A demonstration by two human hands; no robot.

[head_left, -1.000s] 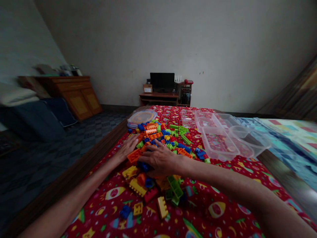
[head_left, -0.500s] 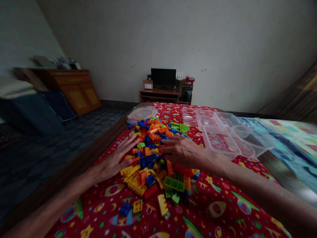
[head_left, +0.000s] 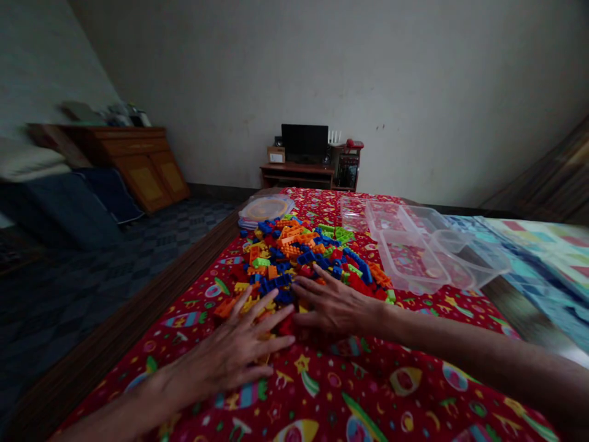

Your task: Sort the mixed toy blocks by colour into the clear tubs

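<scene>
Right hand against toy bricks | clear plastic tub just beside

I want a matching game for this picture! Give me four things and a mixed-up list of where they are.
Things:
1. left hand
2. right hand
3. clear plastic tub
4. black screen

Places:
A. on the wooden desk by the far wall
B. at the front of the toy bricks, on the right
C. on the red sheet, to the right of the bricks
D. at the front of the bricks, on the left

Pairs: 1-D, 2-B, 3-C, 4-A
</scene>
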